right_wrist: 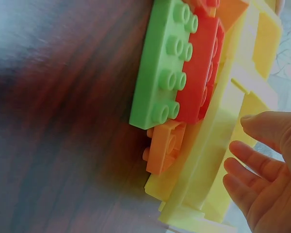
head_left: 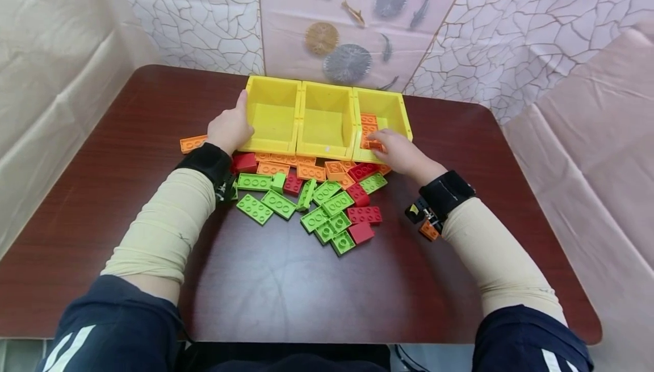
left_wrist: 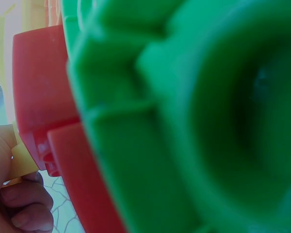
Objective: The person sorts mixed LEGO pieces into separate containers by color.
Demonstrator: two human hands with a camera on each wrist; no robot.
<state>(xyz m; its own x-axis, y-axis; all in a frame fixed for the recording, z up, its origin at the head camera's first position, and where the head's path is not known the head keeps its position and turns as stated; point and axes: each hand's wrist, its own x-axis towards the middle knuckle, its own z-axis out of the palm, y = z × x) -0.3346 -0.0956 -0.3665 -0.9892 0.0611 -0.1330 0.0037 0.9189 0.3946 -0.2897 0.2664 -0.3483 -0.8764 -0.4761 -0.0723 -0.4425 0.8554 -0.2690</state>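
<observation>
1. Nearest the head camera are the person's dark sleeves and cream forearm covers; beyond them both hands work at the far side of the brown surface (head_left: 286, 281).
2. The right hand (head_left: 403, 153) reaches over the front wall of the right yellow bin (head_left: 393, 108). In the right wrist view its fingers (right_wrist: 254, 158) are straight and spread, so the grip looks open. Its fingertips lie at an orange brick (head_left: 372, 145) inside the bin; whether they pinch it cannot be told.
3. The left hand (head_left: 230, 128) rests against the left yellow bin (head_left: 271, 113), thumb up along its outer wall. The left wrist view shows curled fingers (left_wrist: 24, 204) against a yellow edge, so this grip appears to steady the bin.
4. More orange bricks (head_left: 368, 122) lie stacked in the right bin. The middle yellow bin (head_left: 327, 116) shows only its floor.
5. Just in front of the bins lies a heap of loose bricks: orange bricks (head_left: 306, 170) nearest the bins, red bricks (head_left: 364, 214) mixed in, green bricks (head_left: 278, 204) nearest the person. One stray orange brick (head_left: 193, 143) sits left of the left hand.
6. Handling, as a judgement: the bricks look like hard, light, smooth plastic, not fragile. A pinch across the two long sides should hold best; the studded top gives some purchase.
</observation>
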